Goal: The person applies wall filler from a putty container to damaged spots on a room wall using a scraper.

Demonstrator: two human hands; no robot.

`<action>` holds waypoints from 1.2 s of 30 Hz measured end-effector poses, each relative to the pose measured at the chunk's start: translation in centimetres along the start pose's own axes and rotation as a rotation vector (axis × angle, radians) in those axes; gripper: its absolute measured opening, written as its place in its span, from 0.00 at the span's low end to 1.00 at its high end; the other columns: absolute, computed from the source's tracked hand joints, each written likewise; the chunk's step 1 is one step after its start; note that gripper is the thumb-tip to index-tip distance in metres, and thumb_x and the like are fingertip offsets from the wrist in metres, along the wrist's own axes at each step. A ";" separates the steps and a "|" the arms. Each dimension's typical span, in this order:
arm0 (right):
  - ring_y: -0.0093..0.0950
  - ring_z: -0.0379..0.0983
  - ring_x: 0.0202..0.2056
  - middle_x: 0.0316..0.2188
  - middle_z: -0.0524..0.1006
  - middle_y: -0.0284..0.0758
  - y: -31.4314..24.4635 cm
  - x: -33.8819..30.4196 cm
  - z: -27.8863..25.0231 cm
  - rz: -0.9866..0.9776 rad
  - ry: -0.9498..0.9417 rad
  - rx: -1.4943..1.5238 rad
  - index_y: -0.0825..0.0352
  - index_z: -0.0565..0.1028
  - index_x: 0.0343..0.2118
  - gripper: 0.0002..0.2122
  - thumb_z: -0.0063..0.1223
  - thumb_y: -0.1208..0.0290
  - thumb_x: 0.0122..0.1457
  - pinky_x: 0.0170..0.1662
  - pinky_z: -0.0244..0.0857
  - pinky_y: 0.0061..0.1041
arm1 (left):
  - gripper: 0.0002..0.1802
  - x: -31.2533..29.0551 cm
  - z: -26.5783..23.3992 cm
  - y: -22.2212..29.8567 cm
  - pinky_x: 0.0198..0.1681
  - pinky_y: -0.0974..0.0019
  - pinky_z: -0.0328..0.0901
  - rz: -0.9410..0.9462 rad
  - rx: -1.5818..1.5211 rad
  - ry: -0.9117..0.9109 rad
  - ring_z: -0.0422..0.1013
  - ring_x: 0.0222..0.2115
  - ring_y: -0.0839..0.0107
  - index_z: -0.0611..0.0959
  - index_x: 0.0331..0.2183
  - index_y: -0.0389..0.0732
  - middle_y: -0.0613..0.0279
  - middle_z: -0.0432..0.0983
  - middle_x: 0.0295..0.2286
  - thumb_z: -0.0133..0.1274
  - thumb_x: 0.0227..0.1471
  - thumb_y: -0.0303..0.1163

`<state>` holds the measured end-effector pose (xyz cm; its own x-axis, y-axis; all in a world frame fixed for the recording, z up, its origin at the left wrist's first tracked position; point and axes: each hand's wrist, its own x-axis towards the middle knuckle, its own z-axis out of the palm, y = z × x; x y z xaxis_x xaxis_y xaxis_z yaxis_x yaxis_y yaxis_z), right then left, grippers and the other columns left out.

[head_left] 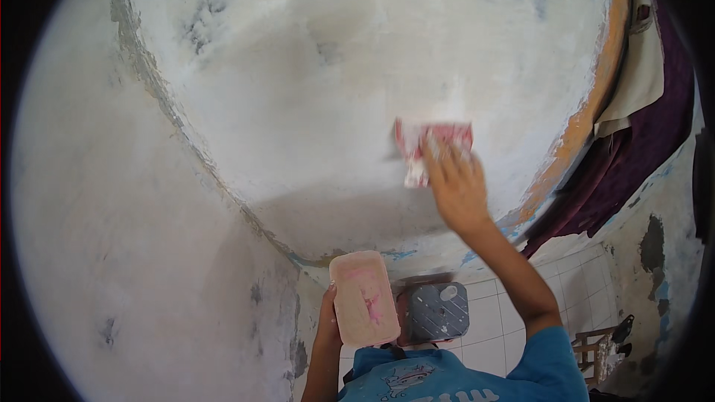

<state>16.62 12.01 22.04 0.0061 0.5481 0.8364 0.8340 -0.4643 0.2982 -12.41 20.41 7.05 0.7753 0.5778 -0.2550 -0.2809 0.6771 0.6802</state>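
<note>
My right hand (452, 175) is closed on a red putty spreader (454, 132) smeared with white filler. The spreader's broad blade lies against the pale, patchy wall (328, 119), and part of it is hidden behind my fingers. Lower down, my left hand (328, 311) grips a rectangular plastic tub (350, 272) by its left side. Whitish filler coats the tub's inside, with pink showing through in the middle.
A grey stool top (439, 311) spattered with white stands below on the tiled floor (488, 316). Dark purple cloth (603, 186) hangs at the right. A small wooden stand (592, 357) is at lower right. Another wall (149, 253) meets mine along a rough corner.
</note>
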 end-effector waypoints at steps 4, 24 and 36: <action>0.39 0.73 0.52 0.54 0.76 0.42 -2.4 -5.7 1.2 0.013 -0.103 0.125 0.69 0.73 0.58 0.24 0.52 0.75 0.56 0.56 0.66 0.40 | 0.31 -0.2 -1.0 -0.1 0.51 0.55 0.73 -0.020 0.008 0.016 0.77 0.47 0.60 0.72 0.58 0.39 0.52 0.77 0.49 0.40 0.66 0.53; 0.40 0.72 0.52 0.51 0.77 0.41 -3.0 -7.1 1.2 0.212 -0.115 0.193 0.69 0.73 0.58 0.24 0.51 0.79 0.56 0.54 0.64 0.39 | 0.31 -0.8 -1.0 -0.4 0.52 0.58 0.73 -0.038 0.028 -0.014 0.77 0.47 0.63 0.73 0.58 0.37 0.53 0.78 0.49 0.40 0.67 0.52; 0.10 0.63 0.21 0.26 0.71 0.21 -5.9 -12.8 -4.7 1.645 -0.369 1.867 0.64 0.75 0.40 0.07 0.59 0.66 0.66 0.24 0.55 0.15 | 0.28 3.0 3.4 0.8 0.45 0.60 0.75 0.126 0.188 0.022 0.78 0.41 0.67 0.75 0.54 0.37 0.56 0.79 0.43 0.42 0.67 0.51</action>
<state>9.04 4.41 11.73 0.6883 0.6873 -0.2321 -0.5032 0.2219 -0.8352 -8.38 21.11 9.17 0.7276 0.6638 -0.1730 -0.2631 0.5030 0.8233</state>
